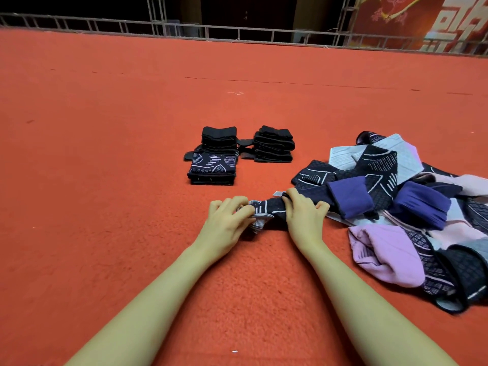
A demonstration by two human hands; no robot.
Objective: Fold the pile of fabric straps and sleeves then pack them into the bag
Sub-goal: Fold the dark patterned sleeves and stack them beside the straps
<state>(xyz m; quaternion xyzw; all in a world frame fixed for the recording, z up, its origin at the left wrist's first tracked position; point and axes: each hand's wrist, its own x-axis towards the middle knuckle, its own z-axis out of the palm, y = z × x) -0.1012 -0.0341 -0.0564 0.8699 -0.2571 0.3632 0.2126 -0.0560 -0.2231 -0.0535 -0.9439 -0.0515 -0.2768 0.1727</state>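
A dark patterned sleeve (266, 211) lies on the red carpet between my hands. My left hand (228, 220) pinches its grey-striped left end with curled fingers. My right hand (303, 212) grips its right part, fingers curled over the cloth. To the right spreads a loose pile of sleeves and straps (396, 196) in black, purple, pink and pale blue. Farther ahead stand two folded stacks: a left stack (214, 165) with a patterned sleeve in front, and a black right stack (274, 145). No bag is in view.
Red carpet (132, 128) covers the floor all around. A low metal railing (237, 33) runs along the far edge, with a red patterned banner (422, 19) at the back right.
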